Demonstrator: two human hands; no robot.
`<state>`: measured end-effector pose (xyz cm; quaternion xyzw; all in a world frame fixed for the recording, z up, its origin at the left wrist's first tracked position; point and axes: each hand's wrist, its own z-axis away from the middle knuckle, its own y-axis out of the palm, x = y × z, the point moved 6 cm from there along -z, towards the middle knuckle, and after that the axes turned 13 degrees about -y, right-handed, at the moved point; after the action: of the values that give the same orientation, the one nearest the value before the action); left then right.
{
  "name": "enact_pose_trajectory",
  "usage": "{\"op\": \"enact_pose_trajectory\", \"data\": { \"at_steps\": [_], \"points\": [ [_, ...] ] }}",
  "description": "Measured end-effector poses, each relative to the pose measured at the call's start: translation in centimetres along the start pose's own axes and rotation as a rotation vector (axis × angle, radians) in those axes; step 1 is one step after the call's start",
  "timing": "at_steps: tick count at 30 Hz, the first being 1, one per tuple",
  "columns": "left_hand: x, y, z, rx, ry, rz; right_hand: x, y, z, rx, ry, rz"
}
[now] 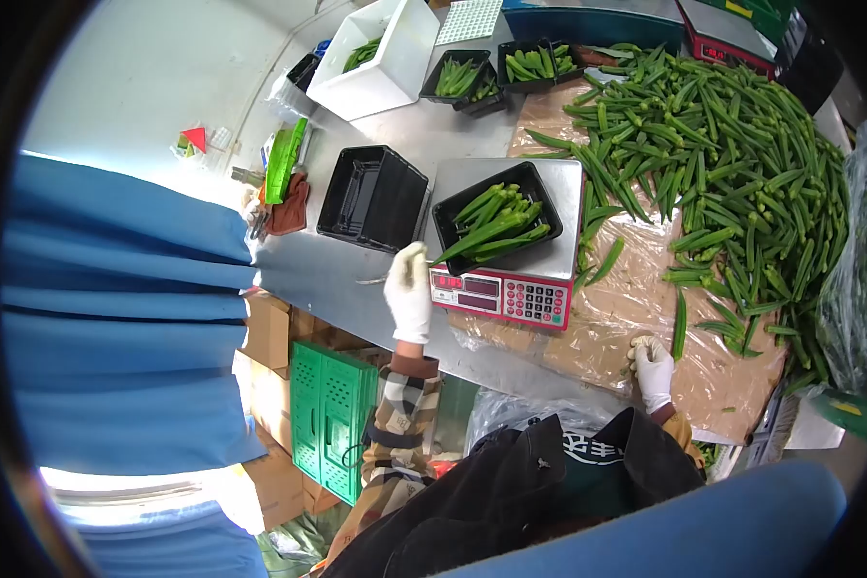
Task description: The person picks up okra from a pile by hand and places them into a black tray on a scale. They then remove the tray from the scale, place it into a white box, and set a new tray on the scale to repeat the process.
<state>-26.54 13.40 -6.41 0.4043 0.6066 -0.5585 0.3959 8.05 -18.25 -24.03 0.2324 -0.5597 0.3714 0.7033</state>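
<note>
A black tray (520, 245) with several okra pods (496, 220) sits tilted in view on the steel pan of a red-edged digital scale (511, 297). My left hand (409, 297), in a white glove, is beside the scale's left front corner, its fingers curled together; whether they hold anything is hidden. Close to its fingertips is a stack of black trays (376, 197). My right hand (653, 372), also gloved, is low over the plastic-covered cardboard with bent fingers, and what they hold, if anything, I cannot make out. Just beside it lies a single okra pod (680, 325).
A large okra heap (732, 164) covers the right of the table. Filled black trays (458, 77) and a white foam box (376, 58) stand at the back. Another scale (727, 48) is at the back right. A green crate (329, 419) stands below the table's left edge.
</note>
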Motion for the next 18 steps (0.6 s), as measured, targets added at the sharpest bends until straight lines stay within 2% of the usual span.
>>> {"op": "enact_pose_trajectory", "data": {
  "at_steps": [1,5,6,7,9,11,12,13,15,17,18],
  "points": [
    [-3.1,1.6,0.7,-0.021,0.100,-0.127,0.1,0.1,0.0,-0.001,0.001,0.003],
    [-4.8,6.3,0.0,-0.001,0.365,-0.379,-0.7,0.1,-0.1,-0.007,-0.047,-0.019],
    [-4.7,7.5,-0.3,0.046,0.368,-0.486,-0.8,0.1,-0.2,-0.006,-0.050,-0.025],
    [-4.2,8.6,-0.6,0.125,0.317,-0.767,-1.0,0.1,-0.2,-0.006,-0.051,-0.031],
    [-4.1,9.4,-0.7,0.139,0.359,-0.808,-1.1,0.0,-0.2,-0.017,-0.116,0.028],
    [-6.6,9.8,0.5,0.075,0.384,-0.736,-0.6,-0.1,0.2,-0.056,-0.221,0.170],
    [-7.7,10.3,1.3,0.072,0.443,-0.596,0.9,-0.1,0.5,-0.107,-0.390,0.360],
    [-10.0,11.3,2.9,0.110,0.439,-0.491,1.5,0.0,0.9,-0.141,-0.434,0.462],
    [-13.4,14.4,7.3,0.347,0.428,-0.225,3.1,0.2,1.4,-0.187,-0.475,0.587],
    [-16.8,18.0,14.3,0.708,0.321,-0.024,2.0,0.2,1.4,-0.096,-0.388,0.599],
    [-17.6,19.5,18.4,0.925,0.279,0.025,-1.7,-0.2,1.1,-0.179,-0.380,0.248]
  ]
}}
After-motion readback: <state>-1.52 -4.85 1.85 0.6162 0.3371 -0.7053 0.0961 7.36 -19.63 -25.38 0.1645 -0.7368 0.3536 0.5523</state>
